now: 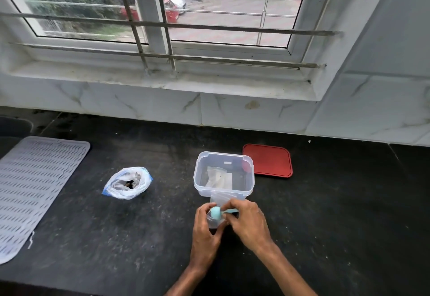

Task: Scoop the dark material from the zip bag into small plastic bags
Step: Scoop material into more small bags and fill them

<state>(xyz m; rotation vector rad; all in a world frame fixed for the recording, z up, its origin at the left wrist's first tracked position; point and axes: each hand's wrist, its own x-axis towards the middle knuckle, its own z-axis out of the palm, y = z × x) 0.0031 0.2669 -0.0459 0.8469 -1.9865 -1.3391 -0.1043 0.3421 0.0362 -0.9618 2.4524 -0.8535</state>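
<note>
both hands meet low at the middle of the black counter [116,237], just in front of the clear container [224,154]. my left hand [204,230] has its fingers curled round a small plastic bag [215,222], holding it upright with the mouth up. my right hand [249,223] pinches the handle of a teal scoop [216,212], whose rounded bowl sits right over the mouth of that bag, bottom side toward me. the lower part of the bag looks dark (i cannot tell whether that is material inside or the counter showing through). the zip bag [128,182] stands well apart to my left, open and crumpled, blue strip along its edge, with the dark material [129,183] showing down in its middle. inside the container lie more clear bags [216,177], flat against the bottom, and another flat bag [218,199] lies on the counter between the container's near wall and my fingers. a red lid [267,160] lies flat just behind and to the right of the container, touching or nearly touching its corner. a grey ribbed mat [35,186] covers the far left of the counter. behind it all a white tiled wall rises to a barred window [151,16].
</note>
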